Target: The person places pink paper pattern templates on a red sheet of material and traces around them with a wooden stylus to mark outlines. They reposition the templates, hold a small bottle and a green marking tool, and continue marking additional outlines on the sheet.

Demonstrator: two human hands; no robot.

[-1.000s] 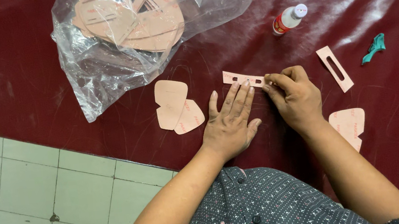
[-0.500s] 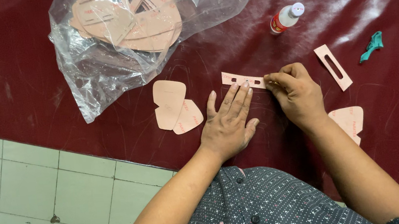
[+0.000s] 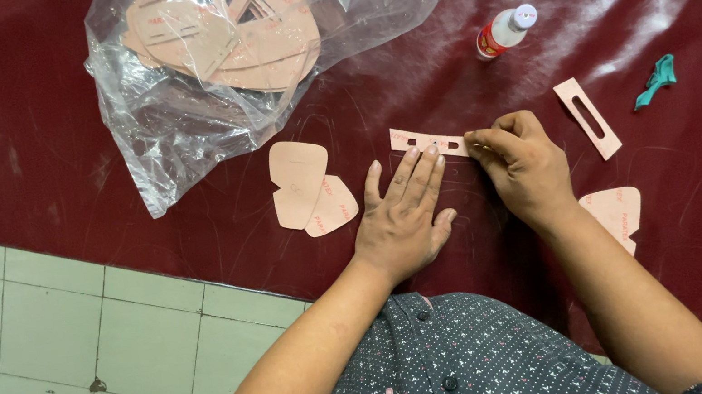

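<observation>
Head view, the only one: left hand [image 3: 400,222] lies flat, palm down, on the dark red bench [image 3: 40,131], fingers spread, fingertips [image 3: 431,151] touching the lower edge of the narrow pink strip [image 3: 426,142]. No grip there, it just pins. Right hand [image 3: 525,165] has its grip narrow, thumb and forefinger pinched on the strip's right end. The strip lies flat on the bench between the two hands, small slots visible along it.

Risks as I judge them:
- The strip is thin and perforated. A pull from the right pinch against the left pin could kink or tear it at a slot.
- The bench cover is glossy. If left-hand pressure eases, the strip could skate sideways and lose alignment.
- The glue bottle [image 3: 506,29] lies on its side, up and right of the strip. Can't tell if the cap is sealed; a leak would creep toward the work area.
- The right forearm hangs above the pink cut piece [image 3: 614,210] near the bench edge; a sweep of the wrist could push it off onto the tiled floor [image 3: 44,359].
- The slotted rectangle [image 3: 587,118] sits just right of the right hand, easy to knock.

The stacked pink pieces [image 3: 304,190] left of the left hand, the plastic bag [image 3: 197,81] of parts and the teal scrap [image 3: 655,79] are well apart, low risk.
</observation>
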